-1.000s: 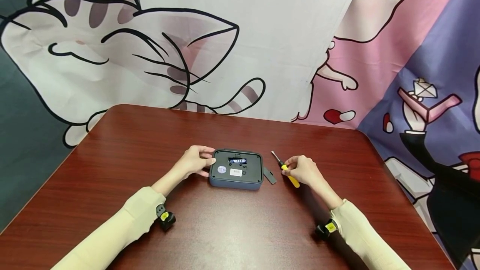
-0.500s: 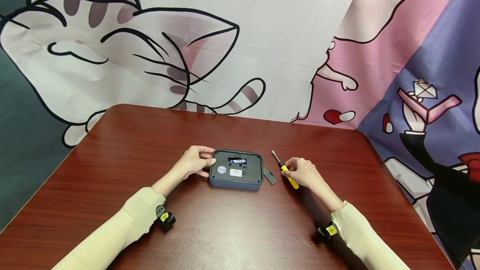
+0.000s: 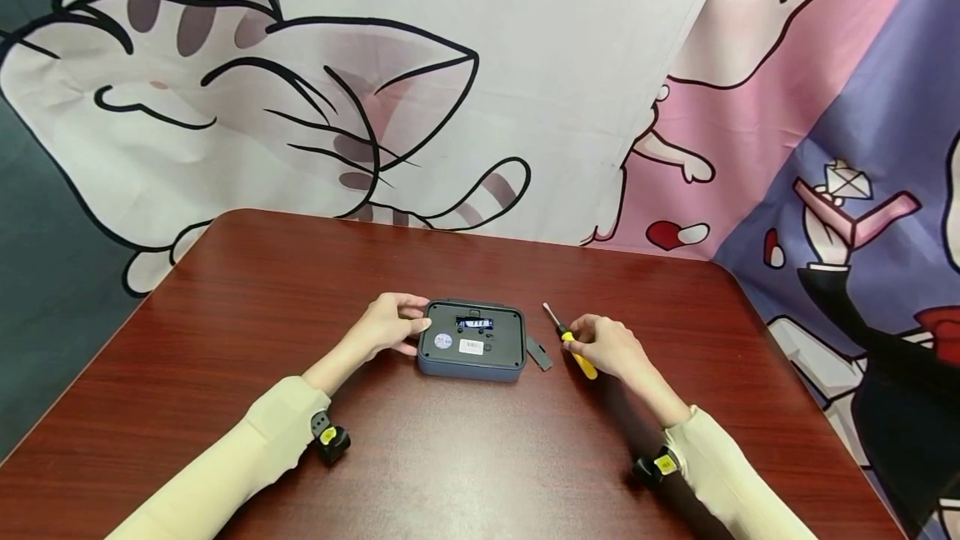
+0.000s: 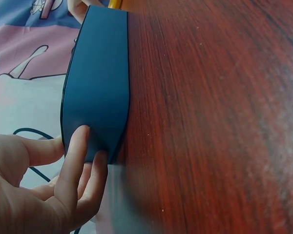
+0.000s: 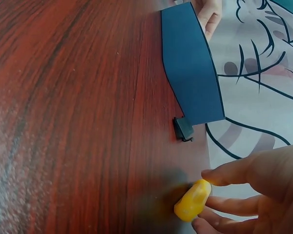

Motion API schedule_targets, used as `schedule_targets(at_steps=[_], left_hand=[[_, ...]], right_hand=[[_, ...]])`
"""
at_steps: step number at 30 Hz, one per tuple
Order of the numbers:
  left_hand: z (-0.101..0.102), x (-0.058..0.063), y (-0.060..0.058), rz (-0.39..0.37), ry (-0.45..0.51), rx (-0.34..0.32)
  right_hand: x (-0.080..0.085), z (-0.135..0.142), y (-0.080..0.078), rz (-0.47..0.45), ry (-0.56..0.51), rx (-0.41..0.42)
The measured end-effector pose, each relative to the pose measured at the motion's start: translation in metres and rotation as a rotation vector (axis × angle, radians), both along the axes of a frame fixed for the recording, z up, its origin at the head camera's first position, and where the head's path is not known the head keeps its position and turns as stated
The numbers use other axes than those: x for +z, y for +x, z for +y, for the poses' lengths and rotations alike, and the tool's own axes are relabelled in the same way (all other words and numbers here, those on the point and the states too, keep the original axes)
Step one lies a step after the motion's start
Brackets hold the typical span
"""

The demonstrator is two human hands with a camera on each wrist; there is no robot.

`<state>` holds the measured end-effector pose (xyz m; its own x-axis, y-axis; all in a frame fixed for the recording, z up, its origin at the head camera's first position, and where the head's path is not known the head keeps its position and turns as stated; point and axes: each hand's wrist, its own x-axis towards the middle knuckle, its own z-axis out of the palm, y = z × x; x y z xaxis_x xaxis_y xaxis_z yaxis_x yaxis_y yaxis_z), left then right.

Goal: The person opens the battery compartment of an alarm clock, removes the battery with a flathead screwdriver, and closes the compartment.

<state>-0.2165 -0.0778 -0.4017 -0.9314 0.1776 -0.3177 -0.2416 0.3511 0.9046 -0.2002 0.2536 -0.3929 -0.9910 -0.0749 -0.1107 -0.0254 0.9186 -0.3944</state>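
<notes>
A dark blue rectangular battery-powered device (image 3: 508, 336) lies with its black underside up, showing two labels and an uncovered battery slot. Inside that slot sits a blue-and-white battery (image 3: 476, 323). My left hand (image 3: 386, 323) holds the device's left end, thumb on the upper edge and fingertips against the blue side (image 4: 97, 73). To the right, my right hand (image 3: 606, 342) pinches the yellow handle of a screwdriver (image 5: 193, 201), whose metal tip points away from me. Between screwdriver and device, a small dark battery cover (image 3: 538, 354) lies beside the device's right end.
Everything stands on a reddish-brown wooden table (image 3: 465, 457) with rounded far corners. Behind its far edge hangs a cloth backdrop (image 3: 555, 90) with cartoon drawings. Each wrist wears a small black camera on a strap.
</notes>
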Motion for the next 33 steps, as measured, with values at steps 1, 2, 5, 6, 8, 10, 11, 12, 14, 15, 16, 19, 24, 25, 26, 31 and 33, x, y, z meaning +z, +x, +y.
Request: schedule_targets(at_steps=[1, 2, 5, 6, 8, 10, 11, 12, 14, 15, 16, 19, 24, 25, 26, 31, 33], left_hand=[[0.000, 0.000, 0.000, 0.001, -0.001, 0.000], [0.000, 0.000, 0.000, 0.003, -0.002, 0.002], [0.000, 0.000, 0.000, 0.003, -0.003, 0.005], [0.000, 0.000, 0.001, 0.003, -0.003, 0.005], [0.000, -0.001, 0.001, 0.002, -0.002, 0.006], [0.000, -0.001, 0.001, 0.000, -0.001, 0.005], [0.000, -0.001, 0.001, 0.000, 0.000, 0.007], [0.000, -0.001, 0.001, 0.001, 0.001, 0.010], [0.000, -0.001, 0.000, 0.003, 0.005, 0.012], [-0.001, -0.001, 0.000, 0.004, 0.007, 0.013], [-0.001, -0.001, 0.000, 0.005, 0.008, 0.013], [-0.001, -0.002, -0.001, 0.007, 0.009, 0.011], [0.000, -0.001, 0.001, 0.005, 0.008, 0.003], [0.000, -0.001, 0.001, 0.005, 0.008, 0.003], [0.000, -0.001, 0.001, 0.005, 0.008, 0.004], [0.000, -0.003, 0.000, 0.005, 0.007, 0.008], [0.000, -0.003, 0.000, 0.005, 0.005, 0.010]], right_hand=[[0.000, -0.001, 0.001, 0.013, 0.000, -0.002], [0.001, -0.001, 0.001, 0.028, 0.003, -0.004], [0.003, -0.005, 0.003, 0.092, 0.027, -0.002], [0.003, -0.006, 0.004, 0.111, 0.035, 0.001], [0.005, -0.009, 0.005, 0.149, 0.051, 0.004], [0.007, -0.012, 0.005, 0.180, 0.061, 0.012], [0.008, -0.014, 0.005, 0.189, 0.057, 0.015], [0.009, -0.016, 0.005, 0.197, 0.054, 0.017], [0.010, -0.020, 0.005, 0.207, 0.043, 0.021], [0.010, -0.021, 0.004, 0.210, 0.036, 0.024], [0.010, -0.023, 0.004, 0.211, 0.026, 0.027], [0.011, -0.027, 0.003, 0.210, 0.005, 0.037], [0.012, -0.036, 0.003, 0.232, -0.005, 0.054], [0.012, -0.038, 0.003, 0.239, -0.006, 0.058], [0.012, -0.039, 0.002, 0.245, -0.009, 0.062], [0.011, -0.047, 0.002, 0.265, -0.072, 0.110], [0.011, -0.051, 0.001, 0.268, -0.112, 0.140]])
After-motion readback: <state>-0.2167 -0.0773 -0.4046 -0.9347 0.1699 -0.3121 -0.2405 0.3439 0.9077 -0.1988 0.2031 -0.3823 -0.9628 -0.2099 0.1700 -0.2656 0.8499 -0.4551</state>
